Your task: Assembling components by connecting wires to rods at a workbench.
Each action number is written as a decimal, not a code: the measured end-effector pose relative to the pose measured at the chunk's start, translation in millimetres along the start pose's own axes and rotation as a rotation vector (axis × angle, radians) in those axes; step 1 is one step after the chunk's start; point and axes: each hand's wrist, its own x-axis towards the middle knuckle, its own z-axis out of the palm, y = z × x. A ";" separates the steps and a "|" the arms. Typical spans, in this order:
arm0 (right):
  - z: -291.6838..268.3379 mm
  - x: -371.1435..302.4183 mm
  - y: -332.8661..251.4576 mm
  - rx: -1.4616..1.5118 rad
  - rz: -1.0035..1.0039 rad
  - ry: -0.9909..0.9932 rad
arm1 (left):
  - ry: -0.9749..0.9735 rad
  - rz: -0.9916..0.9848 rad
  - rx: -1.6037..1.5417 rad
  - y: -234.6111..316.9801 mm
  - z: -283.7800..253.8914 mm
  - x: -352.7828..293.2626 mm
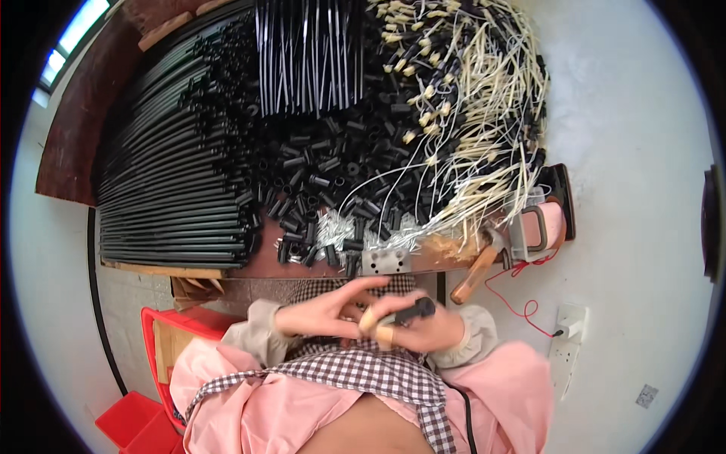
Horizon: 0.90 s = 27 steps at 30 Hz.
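Handling now: one black cylindrical piece (416,309), raised over the checkered apron (363,372), just off the near edge of the desk (266,244).
Right hand: its grip (417,327) looks closed around the black piece, which points outward past the fingers; pale wraps (385,335) cover fingertips, and motion blur hides the exact contact.
Left hand: its grip (325,310) looks loosely open, thumb and forefinger well spread, the fingers reaching toward the right hand's fingertips; whether it pinches anything small cannot be told.
Done, by judgement: perhaps the heap of white wires (491,113) with cream connectors at the desk's right, many ending in black parts; whether these are finished is unclear.
Left, by judgement: plenty, since loose black sleeves (329,164) fill the middle and small silvery pins (333,227) lie near the front edge.
Long rods: dark rods (174,197) are stacked along the left; their part in the work cannot be told.
Metal block: a holed block (386,262) sits at the front edge, near the hands but apart.
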 end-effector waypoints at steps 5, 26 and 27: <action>-139.3 40.9 46.1 0.300 0.021 1.085 | 0.512 -0.043 0.845 -55.7 -49.0 -96.7; -90.2 -10.3 49.0 0.587 0.274 0.785 | 1.151 0.128 1.583 185.7 -188.3 118.1; -75.1 -14.8 39.3 0.585 0.278 0.809 | 1.175 0.225 1.540 185.6 -170.9 125.0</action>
